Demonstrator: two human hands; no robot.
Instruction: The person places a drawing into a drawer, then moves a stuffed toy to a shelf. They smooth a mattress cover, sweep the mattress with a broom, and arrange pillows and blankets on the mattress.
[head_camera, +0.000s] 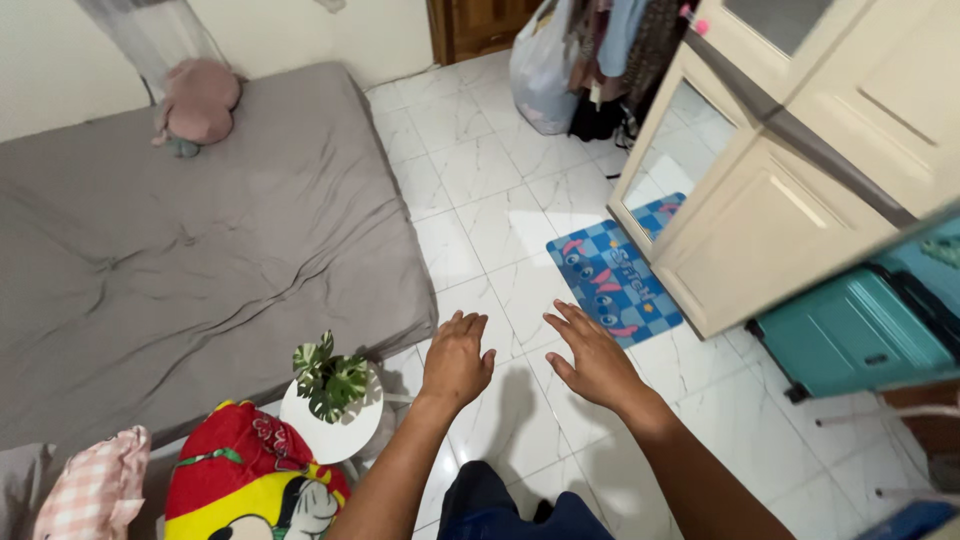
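Both hands are reaching forward over the white marble-patterned floor tiles (500, 230), palms down, holding nothing. The left hand (456, 358) is hovering with its fingers loosely spread and pointing away from the person; its long axis is running nearly straight ahead. The right hand (594, 358) is angled up and to the left, fingers open and splayed, so its grip is likewise empty. The two hands are lying near each other but not touching, above bare floor.

Just left of the left hand, a small round white side table (345, 432) is carrying a potted green-and-white leafy plant (330, 380). Below it a red and yellow cartoon cushion (245, 480) is lying beside a pink checked cloth (95, 480).

Beyond the right hand a blue checked cartoon mat (612, 280) is lying on the floor, its long axis running diagonally, against a cream wardrobe (790, 190). A teal suitcase (860, 335) is standing to the right.

Left, a grey-sheeted mattress (190, 250) is stretching back, a pink plush toy (200, 100) resting at its far end. Farther back, a bulging plastic bag (545, 65) is sitting under hanging clothes (625, 40).
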